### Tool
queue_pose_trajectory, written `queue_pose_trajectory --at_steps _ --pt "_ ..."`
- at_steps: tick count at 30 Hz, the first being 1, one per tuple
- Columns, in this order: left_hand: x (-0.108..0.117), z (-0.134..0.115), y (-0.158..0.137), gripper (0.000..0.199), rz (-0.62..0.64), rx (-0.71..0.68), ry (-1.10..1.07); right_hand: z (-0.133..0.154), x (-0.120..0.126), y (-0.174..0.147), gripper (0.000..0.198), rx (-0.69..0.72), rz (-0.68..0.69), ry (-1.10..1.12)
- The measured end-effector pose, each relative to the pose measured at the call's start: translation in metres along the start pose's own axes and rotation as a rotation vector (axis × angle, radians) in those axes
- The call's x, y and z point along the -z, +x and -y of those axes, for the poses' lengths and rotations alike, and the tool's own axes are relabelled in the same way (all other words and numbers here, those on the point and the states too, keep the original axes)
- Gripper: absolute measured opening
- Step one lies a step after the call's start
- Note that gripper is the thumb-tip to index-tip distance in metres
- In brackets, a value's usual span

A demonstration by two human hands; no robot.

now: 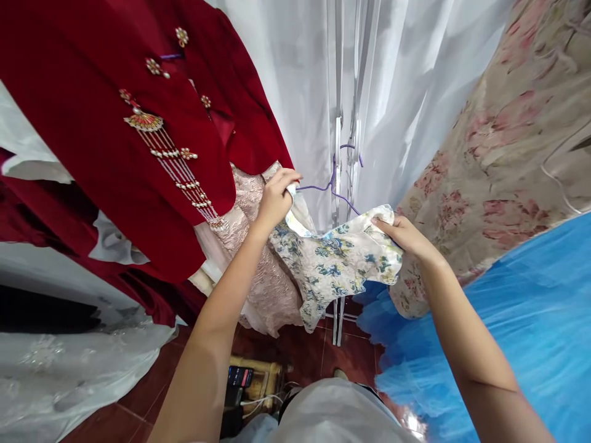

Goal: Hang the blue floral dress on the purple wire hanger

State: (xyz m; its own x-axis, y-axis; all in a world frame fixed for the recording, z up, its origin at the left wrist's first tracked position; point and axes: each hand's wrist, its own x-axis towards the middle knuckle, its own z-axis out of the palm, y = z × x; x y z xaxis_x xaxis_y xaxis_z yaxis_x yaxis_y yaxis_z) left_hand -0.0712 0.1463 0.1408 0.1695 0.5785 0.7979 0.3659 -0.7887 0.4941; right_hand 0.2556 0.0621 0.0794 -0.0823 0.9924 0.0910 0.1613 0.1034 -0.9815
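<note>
Working from out here, I expect the floral garment (339, 261) to be light, soft and floppy, quick to crease, and best taken by its shoulders, where the purple hanger (331, 183) gives some stiffness. My left hand (277, 195) grips it near one shoulder, my right hand (402, 237) pinches the other, thumb on top. It is spread between them, below the hanger's hook, in front of the white rack (338, 138). I see whitish cloth, blue flower clusters, yellow touches and a wide, curved neckline.
</note>
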Motion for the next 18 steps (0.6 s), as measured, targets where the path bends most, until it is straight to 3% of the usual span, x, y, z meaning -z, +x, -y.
queue_pose_trajectory --at_steps 3,6,8,11,15,18 --pt "-0.003 -0.002 -0.007 0.043 -0.057 0.166 -0.084 0.005 -0.004 0.007 0.051 0.135 -0.19 -0.082" --pt "0.011 0.016 -0.034 0.022 -0.03 0.253 -0.042 0.006 0.001 -0.012 0.055 0.257 -0.399 -0.253" --pt "0.022 0.024 -0.054 0.014 0.042 0.237 0.042 0.004 0.006 -0.034 0.042 0.265 -0.378 -0.322" --pt "0.03 0.022 -0.069 0.018 0.095 0.191 0.117 0.003 0.009 -0.06 0.045 0.25 -0.351 -0.381" --pt "0.038 0.007 -0.054 0.02 0.084 0.13 0.21 0.031 0.003 -0.061 0.042 0.338 -0.54 -0.404" --pt "0.045 0.015 -0.046 0.021 0.066 0.084 0.31 0.059 -0.014 -0.056 0.042 0.341 -0.513 -0.413"
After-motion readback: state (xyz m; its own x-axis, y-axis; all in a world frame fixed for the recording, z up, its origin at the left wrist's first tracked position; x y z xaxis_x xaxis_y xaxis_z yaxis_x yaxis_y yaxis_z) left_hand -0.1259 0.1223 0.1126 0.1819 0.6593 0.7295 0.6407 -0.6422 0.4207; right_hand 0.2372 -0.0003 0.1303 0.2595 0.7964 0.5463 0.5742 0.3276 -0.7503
